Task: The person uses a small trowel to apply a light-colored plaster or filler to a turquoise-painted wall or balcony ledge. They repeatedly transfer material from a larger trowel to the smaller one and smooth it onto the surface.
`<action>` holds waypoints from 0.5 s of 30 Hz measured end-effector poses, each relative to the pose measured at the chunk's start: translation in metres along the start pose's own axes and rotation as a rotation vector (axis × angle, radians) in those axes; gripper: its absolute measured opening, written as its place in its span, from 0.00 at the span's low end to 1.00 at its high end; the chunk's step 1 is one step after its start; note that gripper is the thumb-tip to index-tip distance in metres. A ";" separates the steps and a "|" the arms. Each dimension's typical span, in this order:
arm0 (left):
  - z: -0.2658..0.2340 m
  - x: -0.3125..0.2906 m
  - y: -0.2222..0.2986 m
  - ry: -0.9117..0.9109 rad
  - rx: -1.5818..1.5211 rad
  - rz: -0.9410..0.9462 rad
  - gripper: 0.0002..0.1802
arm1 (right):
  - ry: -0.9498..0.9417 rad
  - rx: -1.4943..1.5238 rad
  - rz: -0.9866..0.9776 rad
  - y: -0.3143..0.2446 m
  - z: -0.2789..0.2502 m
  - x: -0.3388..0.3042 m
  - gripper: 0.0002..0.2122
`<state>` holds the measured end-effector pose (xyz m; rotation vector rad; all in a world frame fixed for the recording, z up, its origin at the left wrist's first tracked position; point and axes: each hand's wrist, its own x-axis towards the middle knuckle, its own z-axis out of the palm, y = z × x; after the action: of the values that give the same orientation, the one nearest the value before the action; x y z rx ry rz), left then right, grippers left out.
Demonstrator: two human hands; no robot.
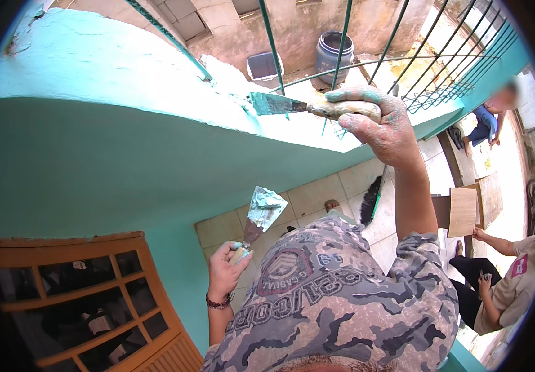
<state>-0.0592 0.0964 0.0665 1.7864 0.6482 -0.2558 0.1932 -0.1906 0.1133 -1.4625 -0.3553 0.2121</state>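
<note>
My right hand (pixel 384 121), smeared with turquoise, is closed round the worn handle of a putty knife (pixel 280 104). Its turquoise-coated blade points left, beside the rough edge of the turquoise wall ledge (pixel 156 74) and in front of the green bars. Lower down, in front of my body, my left hand (pixel 225 268) grips a second putty knife (pixel 256 230) by its handle, blade upward. A lump of pale turquoise paste (pixel 267 206) covers that blade. A dark bracelet rings my left wrist.
Green metal bars (pixel 345 43) rise from the ledge; beyond them stand a grey barrel (pixel 333 57) and a bin (pixel 265 66). An orange-brown window frame (pixel 75 260) is at lower left. A broom (pixel 371 201) stands on the tiles. Two people sit at right, one holding a wooden board (pixel 463 212).
</note>
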 end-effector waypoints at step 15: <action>0.003 -0.003 0.005 -0.011 -0.008 -0.103 0.10 | -0.111 -0.488 0.015 -0.055 0.011 0.070 0.12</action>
<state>-0.0584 0.0922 0.0706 1.7454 0.7330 -0.3321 0.2502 -0.1613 0.1756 -1.9387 -0.5111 0.2289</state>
